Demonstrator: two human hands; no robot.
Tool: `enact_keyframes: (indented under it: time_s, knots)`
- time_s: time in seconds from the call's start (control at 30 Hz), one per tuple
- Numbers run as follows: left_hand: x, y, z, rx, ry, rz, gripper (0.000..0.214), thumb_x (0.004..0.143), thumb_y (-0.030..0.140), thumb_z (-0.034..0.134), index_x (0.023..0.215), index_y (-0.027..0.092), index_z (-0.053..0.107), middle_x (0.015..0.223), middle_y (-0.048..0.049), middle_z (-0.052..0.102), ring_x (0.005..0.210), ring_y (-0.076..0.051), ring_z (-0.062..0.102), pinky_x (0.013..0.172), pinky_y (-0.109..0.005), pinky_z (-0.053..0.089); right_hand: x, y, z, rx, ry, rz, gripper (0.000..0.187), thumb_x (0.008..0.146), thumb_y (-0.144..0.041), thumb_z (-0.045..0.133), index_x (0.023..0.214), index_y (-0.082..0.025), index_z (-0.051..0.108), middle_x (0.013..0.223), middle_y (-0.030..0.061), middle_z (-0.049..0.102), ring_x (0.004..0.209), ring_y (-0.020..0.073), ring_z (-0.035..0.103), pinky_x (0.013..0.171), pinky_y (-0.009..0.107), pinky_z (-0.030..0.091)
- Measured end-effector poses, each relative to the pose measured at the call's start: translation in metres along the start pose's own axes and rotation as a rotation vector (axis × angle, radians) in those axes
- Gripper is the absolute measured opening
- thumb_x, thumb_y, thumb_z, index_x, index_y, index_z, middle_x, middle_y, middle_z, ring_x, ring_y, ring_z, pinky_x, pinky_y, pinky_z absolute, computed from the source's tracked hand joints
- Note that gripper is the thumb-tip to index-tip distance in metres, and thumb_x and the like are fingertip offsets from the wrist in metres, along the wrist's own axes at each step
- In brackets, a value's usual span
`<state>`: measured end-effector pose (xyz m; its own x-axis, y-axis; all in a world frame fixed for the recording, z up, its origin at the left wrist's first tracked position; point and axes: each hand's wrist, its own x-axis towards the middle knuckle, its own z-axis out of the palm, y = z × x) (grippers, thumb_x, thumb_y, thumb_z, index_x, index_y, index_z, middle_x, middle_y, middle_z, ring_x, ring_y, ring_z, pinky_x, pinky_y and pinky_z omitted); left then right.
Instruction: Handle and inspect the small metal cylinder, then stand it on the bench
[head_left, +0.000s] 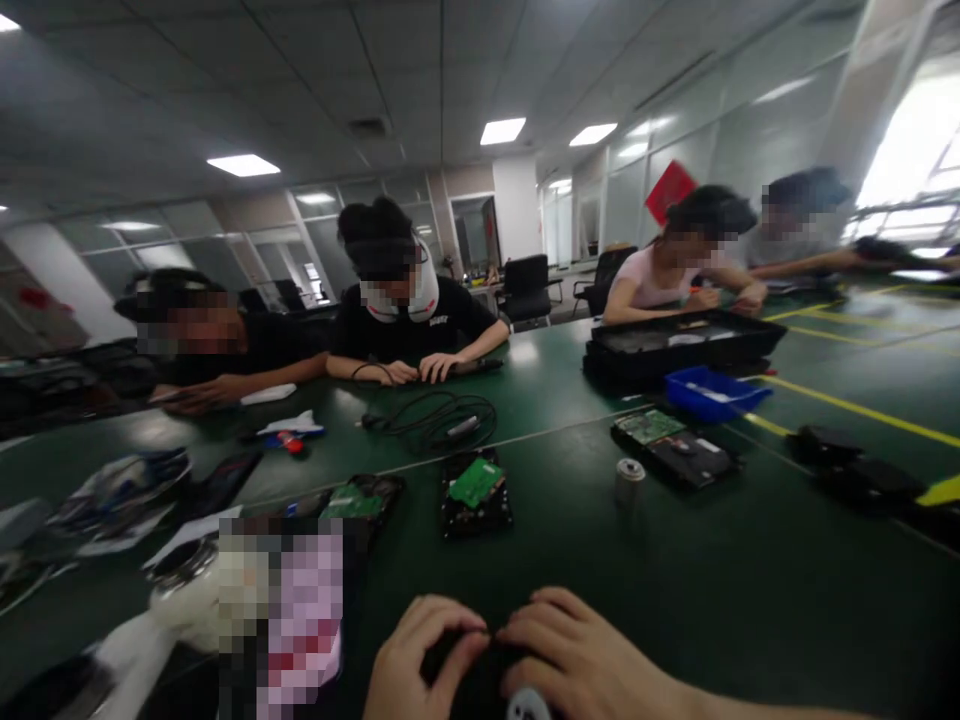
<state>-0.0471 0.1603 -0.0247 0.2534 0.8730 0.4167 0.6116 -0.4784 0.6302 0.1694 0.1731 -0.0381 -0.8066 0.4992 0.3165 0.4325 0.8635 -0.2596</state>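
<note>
My left hand (pixel 420 655) is at the bottom middle, thumb and forefinger pinched together at the edge of a dark thing. Facing it, my right hand (pixel 574 650) has its fingers bent together over the same dark patch. Under the right fingers a grey round piece (pixel 528 705) with small holes shows at the frame's lower edge. What the fingertips hold is too small and dark to make out. Ahead of my hands lies a hard drive (pixel 478 493) with a green circuit board. A small metal cylinder (pixel 629 484) stands to the right.
Two hard drives (pixel 697 455) lie side by side, right of centre, near a blue tray (pixel 712 393) and black trays (pixel 679 350). Another drive (pixel 364 503), a pink item (pixel 304 610) and clutter are left. A coiled cable (pixel 442 415) lies ahead; several people sit around the green table.
</note>
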Motion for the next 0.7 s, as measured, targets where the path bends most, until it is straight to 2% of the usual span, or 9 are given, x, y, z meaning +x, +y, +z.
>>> enact_keyframes:
  time_s: [0.07, 0.17, 0.33, 0.43, 0.7]
  knots:
    - [0.000, 0.011, -0.004, -0.069, 0.014, -0.003, 0.016, 0.090, 0.030, 0.059, 0.084, 0.020, 0.068, 0.083, -0.0028, 0.071, 0.080, -0.017, 0.066, 0.073, -0.024, 0.053, -0.001, -0.009, -0.018, 0.094, -0.064, 0.019, 0.044, 0.088, -0.054, 0.054, 0.112, -0.018, 0.061, 0.124, 0.0122, 0.061, 0.113, 0.0261, 0.057, 0.105, 0.046, 0.036]
    - [0.000, 0.029, -0.011, -0.198, -0.078, 0.064, 0.010, 0.088, 0.025, 0.063, 0.082, 0.018, 0.068, 0.080, -0.0023, 0.072, 0.078, -0.016, 0.067, 0.072, -0.024, 0.051, 0.000, -0.015, -0.031, 0.166, -0.077, 0.042, 0.053, 0.084, -0.061, 0.054, 0.114, -0.017, 0.062, 0.118, 0.0127, 0.062, 0.112, 0.0263, 0.055, 0.105, 0.045, 0.034]
    - [-0.002, 0.040, -0.012, -0.297, -0.203, 0.055, 0.003, 0.081, 0.016, 0.071, 0.082, 0.019, 0.071, 0.080, 0.0002, 0.074, 0.077, -0.015, 0.067, 0.074, -0.024, 0.048, 0.002, -0.016, -0.024, 0.195, -0.070, 0.065, 0.051, 0.084, -0.060, 0.054, 0.112, -0.019, 0.062, 0.118, 0.0107, 0.061, 0.113, 0.0249, 0.053, 0.106, 0.044, 0.031]
    - [-0.001, 0.040, -0.010, -0.291, -0.231, 0.043, 0.004, 0.081, 0.016, 0.071, 0.082, 0.021, 0.072, 0.080, 0.0010, 0.075, 0.077, -0.015, 0.068, 0.076, -0.026, 0.046, 0.002, -0.015, -0.021, 0.194, -0.066, 0.063, 0.051, 0.084, -0.059, 0.054, 0.117, -0.020, 0.060, 0.117, 0.0102, 0.060, 0.113, 0.0242, 0.053, 0.106, 0.044, 0.031]
    - [0.003, 0.043, -0.016, -0.319, -0.253, 0.114, 0.007, 0.082, 0.015, 0.070, 0.082, 0.021, 0.073, 0.079, 0.0024, 0.075, 0.079, -0.014, 0.067, 0.078, -0.025, 0.044, 0.003, -0.014, -0.019, 0.185, -0.065, 0.047, 0.051, 0.084, -0.059, 0.054, 0.117, -0.020, 0.060, 0.119, 0.0097, 0.059, 0.114, 0.0237, 0.052, 0.106, 0.043, 0.032]
